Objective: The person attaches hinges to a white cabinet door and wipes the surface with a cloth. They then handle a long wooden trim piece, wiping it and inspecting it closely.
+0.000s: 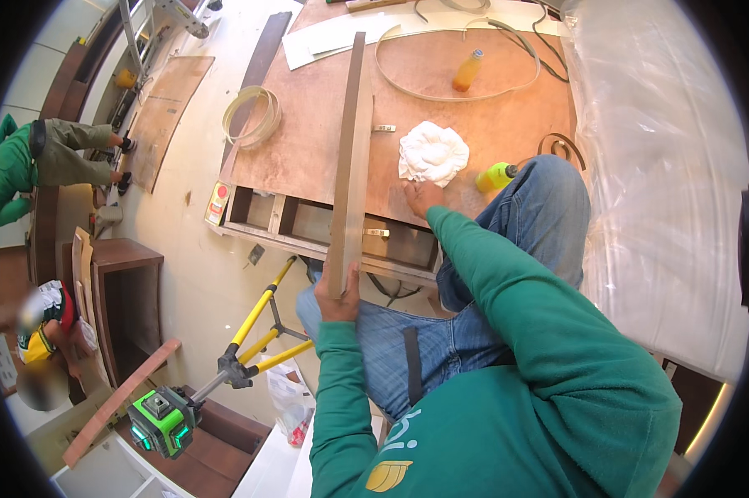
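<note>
Two bare hands work at a raised plywood tabletop (308, 149), seen from above by the person wearing a green long-sleeved top and blue jeans. The left hand (339, 299) grips the near end of a long, narrow brown wooden board (352, 158), fingers wrapped around its edge with the thumb on the near face. This board stands on its thin edge and runs away from the person across the tabletop, its far end reaching toward sheets of white paper (333, 37).

The right hand (424, 197) lies on the tabletop just beside a crumpled white cloth (433, 153), fingertips touching the cloth's near edge; whether the fingers pinch it cannot be told. The right knee, in jeans, is raised against the table's edge next to this hand.

A bright yellow-green plastic bottle (495, 176) lies near the cloth, at the knee. An orange plastic bottle (467, 71) stands farther back, inside a loop of pale edging strip (441, 91). A coil of the same pale strip (254, 116) hangs off the table's left edge. Clear plastic sheeting (657, 166) covers the area to the right.

Down on the floor to the left stand a yellow tripod (258, 332) with a green laser level (160, 422). Two other people are at the far left: one in green (34, 166) and one crouching in a white helmet (42, 332).
</note>
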`<state>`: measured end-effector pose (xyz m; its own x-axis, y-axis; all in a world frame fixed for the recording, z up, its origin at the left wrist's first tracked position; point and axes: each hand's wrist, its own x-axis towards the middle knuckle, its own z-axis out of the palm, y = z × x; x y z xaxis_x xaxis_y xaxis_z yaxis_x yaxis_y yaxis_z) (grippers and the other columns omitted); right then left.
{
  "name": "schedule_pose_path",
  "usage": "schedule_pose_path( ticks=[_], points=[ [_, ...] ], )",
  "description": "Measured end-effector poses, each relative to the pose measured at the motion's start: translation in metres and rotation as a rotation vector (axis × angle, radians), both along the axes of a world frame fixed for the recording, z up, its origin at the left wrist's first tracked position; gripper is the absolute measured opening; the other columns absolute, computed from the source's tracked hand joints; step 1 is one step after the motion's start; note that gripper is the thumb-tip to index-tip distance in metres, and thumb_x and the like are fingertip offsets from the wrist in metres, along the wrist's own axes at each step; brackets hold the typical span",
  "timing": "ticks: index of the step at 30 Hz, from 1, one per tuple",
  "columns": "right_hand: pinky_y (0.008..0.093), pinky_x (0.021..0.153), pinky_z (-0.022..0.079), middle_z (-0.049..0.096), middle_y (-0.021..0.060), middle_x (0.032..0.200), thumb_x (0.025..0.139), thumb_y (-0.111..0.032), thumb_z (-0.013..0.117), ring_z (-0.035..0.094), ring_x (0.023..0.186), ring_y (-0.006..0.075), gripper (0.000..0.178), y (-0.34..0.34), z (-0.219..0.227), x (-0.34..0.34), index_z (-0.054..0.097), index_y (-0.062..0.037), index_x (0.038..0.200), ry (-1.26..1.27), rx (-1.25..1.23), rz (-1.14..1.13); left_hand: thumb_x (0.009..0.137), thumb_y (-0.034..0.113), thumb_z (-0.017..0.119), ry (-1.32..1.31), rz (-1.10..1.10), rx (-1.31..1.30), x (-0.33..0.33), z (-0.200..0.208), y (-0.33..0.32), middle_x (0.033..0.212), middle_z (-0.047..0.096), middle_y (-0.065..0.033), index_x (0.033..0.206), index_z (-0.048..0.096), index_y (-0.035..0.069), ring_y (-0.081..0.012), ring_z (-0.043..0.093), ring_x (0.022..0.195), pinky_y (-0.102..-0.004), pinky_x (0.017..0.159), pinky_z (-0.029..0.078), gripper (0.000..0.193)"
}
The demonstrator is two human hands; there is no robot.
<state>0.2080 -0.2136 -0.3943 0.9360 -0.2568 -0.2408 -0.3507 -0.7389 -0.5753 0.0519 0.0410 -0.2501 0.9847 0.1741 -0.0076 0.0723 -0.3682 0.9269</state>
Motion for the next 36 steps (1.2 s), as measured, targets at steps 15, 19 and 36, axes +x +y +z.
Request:
schedule_pose_path(
  ticks=[15, 19, 36],
  points=[
    [0.0340, 0.064, 0.055, 0.072, 0.0092, 0.080, 0.096, -0.070, 0.066, 0.069, 0.074, 0.0169, 0.068, -0.024, -0.029, 0.026, 0.074, -0.0021, 0.092, 0.157, 0.395, -0.144, 0.083, 0.020, 0.094, 0.052, -0.056, 0.071, -0.001, 0.040, 0.009, 0.154, 0.058, -0.0218, 0.165, 0.032, -0.001, -0.0274, 0.067, 0.124, -0.0364, 0.101, 0.057, 0.105],
    [0.0327, 0.069, 0.056, 0.074, 0.0092, 0.096, 0.099, -0.083, 0.045, 0.068, 0.079, 0.0190, 0.088, -0.004, 0.028, 0.045, 0.071, -0.0002, 0.106, 0.134, 0.888, -0.484, 0.071, 0.036, 0.101, 0.015, -0.002, 0.039, -0.012, 0.036, 0.011, 0.156, 0.052, -0.0201, 0.167, 0.029, 0.002, -0.0295, 0.060, 0.133, -0.0419, 0.106, 0.054, 0.125],
    [0.0519, 0.117, 0.040, 0.053, 0.0304, 0.152, 0.106, -0.072, 0.036, 0.053, 0.138, 0.0474, 0.091, 0.075, 0.352, -0.104, 0.053, 0.0072, 0.148, -0.553, 0.494, 1.164, 0.086, 0.100, 0.007, -0.510, 0.124, -0.641, 0.034, 0.208, 0.027, 0.181, 0.010, -0.0137, 0.172, 0.014, 0.004, -0.0313, -0.003, 0.167, -0.0573, 0.128, -0.013, 0.129]
  ],
)
